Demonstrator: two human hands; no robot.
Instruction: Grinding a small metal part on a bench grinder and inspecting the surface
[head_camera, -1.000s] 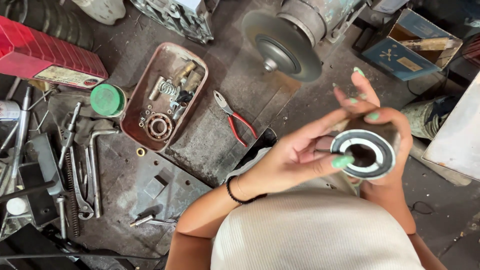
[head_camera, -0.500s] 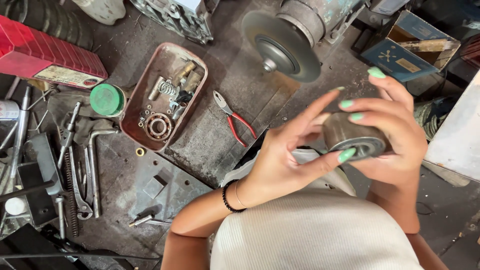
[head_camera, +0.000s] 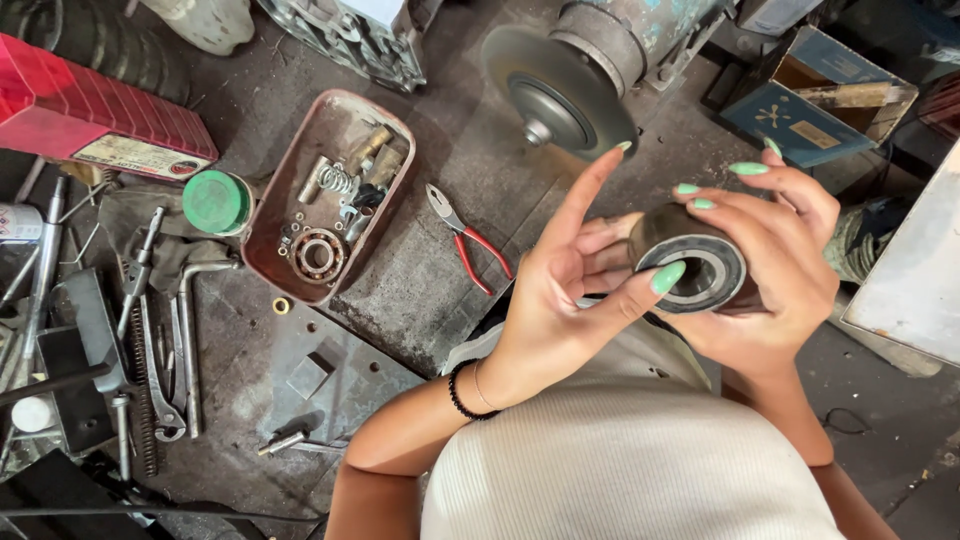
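Both my hands hold a dark metal cylinder with a ball bearing set in its end (head_camera: 722, 262), above my lap. My right hand (head_camera: 795, 270) cups the cylinder from behind and from the right, fingers curled over its top. My left hand (head_camera: 555, 300), with a black band at the wrist, grips it from the left. Its thumb lies across the bearing's face and its index finger points up, off the part. The bearing's face is turned partly towards me.
On the grimy bench lie red-handled pliers (head_camera: 468, 250), a rusty tray (head_camera: 270, 240) of small parts with a bearing and a spring, a green lid (head_camera: 215, 200), a red box (head_camera: 90, 130), and wrenches (head_camera: 150, 330) at left. A grinder disc (head_camera: 560, 95) stands ahead.
The cylinder has been turned in my hands, from bearing face straight up to tilted sideways. My left thumb came onto the face and my left index finger lifted away.
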